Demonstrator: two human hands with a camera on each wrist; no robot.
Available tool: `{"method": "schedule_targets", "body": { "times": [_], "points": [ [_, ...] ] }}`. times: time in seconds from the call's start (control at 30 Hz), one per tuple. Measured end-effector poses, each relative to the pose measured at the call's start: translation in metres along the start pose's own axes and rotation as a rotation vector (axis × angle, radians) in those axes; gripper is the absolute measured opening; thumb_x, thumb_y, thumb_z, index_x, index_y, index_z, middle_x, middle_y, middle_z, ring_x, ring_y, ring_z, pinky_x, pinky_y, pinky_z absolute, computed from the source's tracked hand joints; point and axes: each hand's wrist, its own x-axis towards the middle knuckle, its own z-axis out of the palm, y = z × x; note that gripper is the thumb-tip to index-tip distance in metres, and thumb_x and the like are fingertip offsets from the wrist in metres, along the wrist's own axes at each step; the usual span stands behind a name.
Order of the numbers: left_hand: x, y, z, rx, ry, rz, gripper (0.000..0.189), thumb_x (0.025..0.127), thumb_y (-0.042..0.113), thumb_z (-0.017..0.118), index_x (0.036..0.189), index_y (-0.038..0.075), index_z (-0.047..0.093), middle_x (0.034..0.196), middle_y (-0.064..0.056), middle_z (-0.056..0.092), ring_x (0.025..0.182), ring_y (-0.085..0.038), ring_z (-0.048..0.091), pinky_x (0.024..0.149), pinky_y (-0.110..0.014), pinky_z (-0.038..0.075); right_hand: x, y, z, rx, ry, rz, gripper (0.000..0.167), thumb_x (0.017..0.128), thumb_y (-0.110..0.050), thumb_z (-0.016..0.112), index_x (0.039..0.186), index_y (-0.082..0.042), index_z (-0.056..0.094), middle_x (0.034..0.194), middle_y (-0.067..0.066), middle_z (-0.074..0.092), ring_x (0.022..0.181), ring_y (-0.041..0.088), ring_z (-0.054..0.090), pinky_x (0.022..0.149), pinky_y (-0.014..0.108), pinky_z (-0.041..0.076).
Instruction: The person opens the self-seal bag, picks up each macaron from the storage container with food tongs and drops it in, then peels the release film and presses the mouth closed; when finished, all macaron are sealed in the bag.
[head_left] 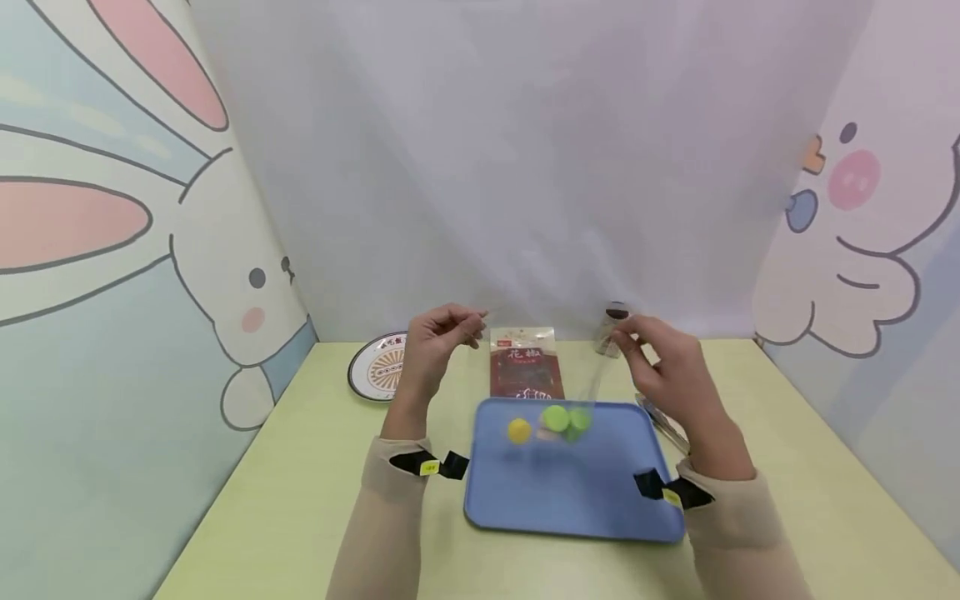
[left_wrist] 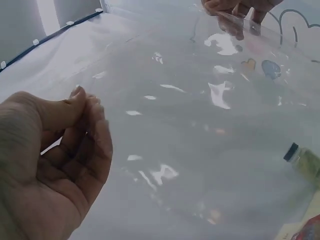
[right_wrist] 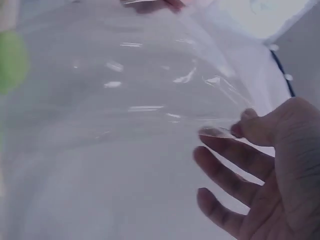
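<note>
A clear plastic bag (left_wrist: 165,125) is stretched between my two hands, its film catching bright glints. My left hand (head_left: 441,350) pinches one upper edge of it between thumb and fingertips. At the opposite upper edge, my right hand (right_wrist: 280,165) pinches the film with thumb and index finger, the other fingers spread apart. Low down, round light-green pieces (head_left: 556,418) and a yellow round piece (head_left: 519,431) appear, blurred, over the blue tray (head_left: 570,500). Another green shape (right_wrist: 12,62) shows at the left of the right wrist view.
Behind the tray stands a red and white packet (head_left: 527,367). A patterned plate (head_left: 378,368) lies left on the table, partly behind my left arm. A dark-capped jar (head_left: 611,329) stands behind my right hand, and metal utensils (head_left: 663,423) lie beside the tray.
</note>
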Motion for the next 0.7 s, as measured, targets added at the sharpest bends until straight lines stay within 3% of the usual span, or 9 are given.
{"method": "schedule_targets", "body": {
  "times": [0.13,0.27,0.47,0.6,0.7],
  "points": [
    [-0.002,0.007,0.0,-0.012,-0.105,-0.054,0.016,0.096,0.005,0.068,0.102,-0.01,0.069,0.095,-0.016,0.072,0.083,-0.031,0.071,0.075,-0.042,0.06,0.011,0.004,-0.021,-0.022,-0.112,0.078,0.016,0.093,-0.001,0.07,0.097,-0.016,0.071,0.089,-0.003,0.072,0.076,0.013,0.066,0.059,0.018,0.041],
    [-0.003,0.006,-0.002,0.048,-0.233,-0.131,0.015,0.096,0.008,0.069,0.104,-0.004,0.072,0.097,-0.024,0.071,0.088,-0.042,0.071,0.078,-0.046,0.06,0.007,0.009,-0.034,-0.014,-0.244,0.166,0.02,0.094,-0.005,0.071,0.094,-0.025,0.072,0.089,-0.008,0.071,0.079,0.011,0.067,0.062,0.022,0.046],
    [-0.003,0.0,-0.006,0.094,-0.291,-0.208,0.018,0.097,0.009,0.068,0.106,-0.006,0.07,0.099,-0.028,0.07,0.088,-0.03,0.072,0.078,-0.045,0.06,0.006,0.008,-0.037,0.018,-0.418,0.271,0.013,0.098,-0.017,0.067,0.099,-0.028,0.073,0.096,-0.011,0.069,0.085,0.009,0.064,0.077,0.035,0.057],
    [-0.004,0.001,-0.006,0.116,-0.308,-0.213,0.021,0.098,0.01,0.067,0.114,-0.002,0.069,0.099,-0.015,0.072,0.089,-0.029,0.071,0.078,-0.045,0.06,0.008,0.004,-0.037,0.04,-0.416,0.281,0.013,0.098,-0.014,0.068,0.102,-0.025,0.073,0.1,-0.008,0.07,0.09,0.013,0.066,0.077,0.039,0.056],
    [-0.003,0.004,-0.004,0.139,-0.314,-0.197,0.023,0.098,0.013,0.067,0.117,0.0,0.07,0.102,-0.011,0.072,0.091,-0.037,0.069,0.077,-0.044,0.06,0.013,-0.002,-0.035,0.027,-0.336,0.223,0.017,0.094,-0.01,0.072,0.107,-0.02,0.072,0.111,-0.002,0.07,0.104,0.021,0.063,0.079,0.04,0.051]
  ]
}}
